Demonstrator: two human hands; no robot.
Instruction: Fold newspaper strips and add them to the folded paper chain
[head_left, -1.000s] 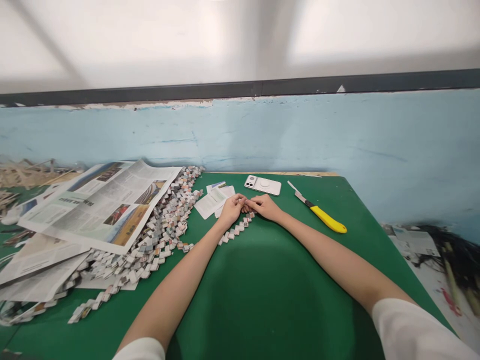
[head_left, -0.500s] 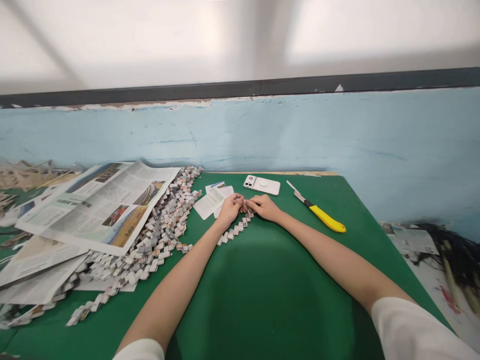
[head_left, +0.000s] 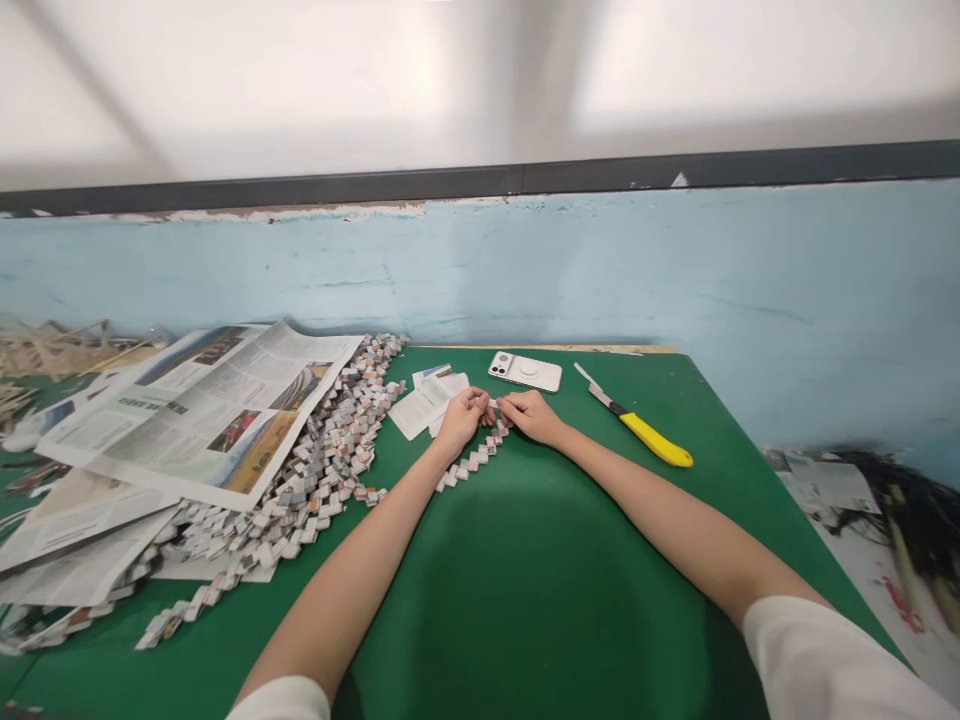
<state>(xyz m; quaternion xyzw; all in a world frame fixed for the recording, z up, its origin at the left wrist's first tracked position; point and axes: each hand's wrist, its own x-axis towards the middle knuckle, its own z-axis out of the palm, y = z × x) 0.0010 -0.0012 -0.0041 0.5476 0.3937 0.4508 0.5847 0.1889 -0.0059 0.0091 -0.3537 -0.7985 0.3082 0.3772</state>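
Both my hands meet over the green table [head_left: 540, 580], fingers closed in pinches. My left hand [head_left: 463, 420] holds a small folded paper piece [head_left: 493, 404], partly hidden by the fingers. The right hand [head_left: 531, 415] grips the end of a folded-paper chain [head_left: 472, 463], a zigzag of newsprint links that hangs down and runs left behind my left forearm. Just beyond the left hand lie several cut paper pieces [head_left: 421, 405]. A white phone [head_left: 525, 371] rests face down past my fingers.
On the left, newspaper sheets [head_left: 217, 420] lie over a large heap of folded-paper chain [head_left: 322, 470]. A knife with a yellow handle [head_left: 654, 438] lies to the right. The blue wall [head_left: 600, 265] borders the table's back edge. Clutter [head_left: 900, 530] sits beyond the right edge.
My fingers have drawn slightly apart, and a little more of the white paper shows between them. The other things have stayed in place.
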